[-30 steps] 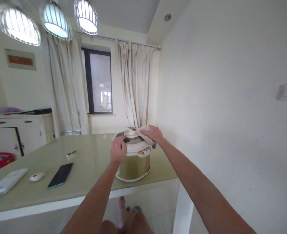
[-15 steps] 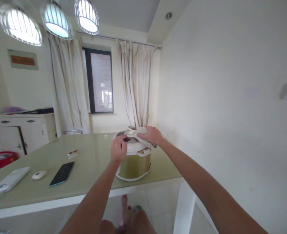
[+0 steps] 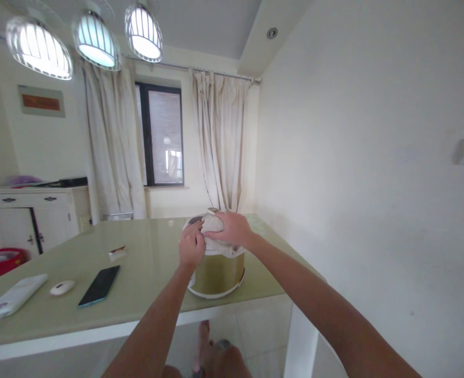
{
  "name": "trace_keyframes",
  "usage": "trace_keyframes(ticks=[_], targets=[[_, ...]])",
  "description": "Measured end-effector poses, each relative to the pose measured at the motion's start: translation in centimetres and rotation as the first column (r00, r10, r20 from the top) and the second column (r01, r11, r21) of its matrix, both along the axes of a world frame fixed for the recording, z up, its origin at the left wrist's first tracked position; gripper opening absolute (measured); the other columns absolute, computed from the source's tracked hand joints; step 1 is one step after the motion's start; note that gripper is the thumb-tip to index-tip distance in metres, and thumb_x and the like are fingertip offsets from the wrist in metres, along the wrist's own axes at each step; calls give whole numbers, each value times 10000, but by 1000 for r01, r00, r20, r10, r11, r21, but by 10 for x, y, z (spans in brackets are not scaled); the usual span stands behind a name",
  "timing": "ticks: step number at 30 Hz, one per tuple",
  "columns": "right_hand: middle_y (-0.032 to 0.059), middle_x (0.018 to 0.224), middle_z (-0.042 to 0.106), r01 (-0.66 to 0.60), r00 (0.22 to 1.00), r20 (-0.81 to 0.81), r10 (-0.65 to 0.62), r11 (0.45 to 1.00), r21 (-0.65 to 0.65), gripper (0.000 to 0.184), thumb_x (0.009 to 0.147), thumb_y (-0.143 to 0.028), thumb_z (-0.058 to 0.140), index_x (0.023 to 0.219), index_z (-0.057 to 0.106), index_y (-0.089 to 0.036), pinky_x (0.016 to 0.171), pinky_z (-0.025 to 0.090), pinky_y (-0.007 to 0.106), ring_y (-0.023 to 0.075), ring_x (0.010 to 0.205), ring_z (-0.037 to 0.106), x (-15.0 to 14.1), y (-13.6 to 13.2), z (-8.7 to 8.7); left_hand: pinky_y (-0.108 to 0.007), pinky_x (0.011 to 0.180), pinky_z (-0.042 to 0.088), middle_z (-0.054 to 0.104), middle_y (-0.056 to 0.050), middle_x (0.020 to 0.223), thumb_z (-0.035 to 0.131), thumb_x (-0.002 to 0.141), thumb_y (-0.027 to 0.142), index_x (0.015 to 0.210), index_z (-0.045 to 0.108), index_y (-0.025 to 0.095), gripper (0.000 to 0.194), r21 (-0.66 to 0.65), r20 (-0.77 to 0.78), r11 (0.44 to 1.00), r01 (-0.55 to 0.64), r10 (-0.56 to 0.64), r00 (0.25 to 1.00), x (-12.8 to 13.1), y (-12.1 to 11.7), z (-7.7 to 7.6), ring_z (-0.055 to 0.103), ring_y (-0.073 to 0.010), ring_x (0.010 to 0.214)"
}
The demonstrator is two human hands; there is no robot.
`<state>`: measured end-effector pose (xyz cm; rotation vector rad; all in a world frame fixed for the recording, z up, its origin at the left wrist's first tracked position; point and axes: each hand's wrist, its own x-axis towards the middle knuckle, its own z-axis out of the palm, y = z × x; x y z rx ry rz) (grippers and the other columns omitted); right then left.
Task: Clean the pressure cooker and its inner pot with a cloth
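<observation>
R hand (image 3: 234, 229) grips 1 cloth (image 3: 213, 223) atop 1 cooker (image 3: 220, 274); L hand (image 3: 191, 248) touches cooker, grip unclear.

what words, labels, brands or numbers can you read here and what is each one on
No text can be read anywhere in this view.
White oblong device on the table: a round mark near its close end, too small and blurred to read.
Rice cooker: no readable lettering on the visible side; the cloth hides part of its top.
Smartphone: dark screen, nothing readable.
</observation>
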<state>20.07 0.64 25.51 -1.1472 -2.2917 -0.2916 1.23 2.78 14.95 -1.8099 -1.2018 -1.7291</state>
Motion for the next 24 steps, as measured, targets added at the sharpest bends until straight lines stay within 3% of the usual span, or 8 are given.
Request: trace_keyframes(ticks=[3, 6, 8, 11, 14, 17, 21, 24], targets=[[75, 1182, 783, 61, 995, -74, -70, 990, -124, 718, 829, -869, 626, 1254, 719, -298, 916, 536, 381, 305, 1116, 719, 23, 23, 5, -541, 1158, 498, 807, -131, 1199, 389, 994, 201, 1132, 778, 156, 414, -10, -9, 1000, 20, -20, 1000, 0, -1, 0, 719, -267, 1214], [130, 1233, 766, 258, 953, -94, -288, 934, -246, 749, 845, -871, 603, 1259, 721, -258, 907, 554, 447, 357, 1133, 717, 44, 44, 12, -548, 1184, 479, 808, -115, 1212, 400, 991, 181, 1146, 776, 161, 408, -1, -11, 1000, 21, -21, 1000, 1, -1, -1, 705, -265, 1253], [182, 1218, 763, 360, 919, -61, -388, 894, -267, 784, 852, -879, 575, 1248, 730, -220, 878, 565, 490, 393, 1107, 724, 48, 49, 15, -540, 1194, 474, 801, -109, 1237, 408, 986, 172, 1174, 770, 164, 408, 10, 1, 1000, 11, -11, 1000, 3, -1, -3, 690, -264, 1284], [202, 1187, 763, 396, 911, -24, -411, 892, -220, 749, 860, -851, 578, 1203, 743, -206, 891, 559, 491, 403, 1117, 719, 33, 39, 15, -502, 1197, 476, 742, -143, 1363, 394, 995, 172, 1310, 716, 147, 451, 29, 93, 998, -47, 44, 995, 5, -2, -4, 649, -261, 1347], [172, 1171, 762, 302, 953, 1, -303, 947, -106, 721, 846, -848, 589, 1192, 734, -232, 947, 532, 464, 377, 1144, 706, 9, 17, 8, -501, 1217, 439, 677, -199, 1447, 366, 1028, 218, 1423, 632, 104, 490, 22, 181, 994, -103, 98, 979, 6, -5, -3, 602, -279, 1397], [147, 1139, 755, 141, 990, 19, -141, 990, 10, 761, 839, -875, 574, 1273, 694, -262, 914, 537, 437, 340, 1077, 719, -9, -3, 3, -506, 1195, 447, 692, -213, 1409, 322, 1072, 334, 1424, 618, 115, 510, -26, 223, 998, -50, 54, 973, 7, -9, -1, 621, -289, 1366], [161, 1178, 723, 48, 995, -89, -50, 998, -26, 756, 852, -843, 618, 1297, 664, -235, 893, 543, 446, 341, 1058, 710, -26, -10, 3, -526, 1168, 468, 728, -177, 1359, 190, 1097, 527, 1403, 620, 163, 641, -92, 431, 981, 171, -116, 895, 9, -19, 4, 652, -289, 1323], [111, 1182, 717, -220, 938, -290, 190, 973, -75, 622, 882, -735, 700, 1248, 660, -234, 953, 529, 412, 294, 1101, 692, -42, -9, 3, -538, 1075, 552, 767, -174, 1272, 74, 1048, 680, 1383, 643, 172, 833, -113, 656, 902, 417, -247, 713, 10, -34, 14, 703, -319, 1243]])
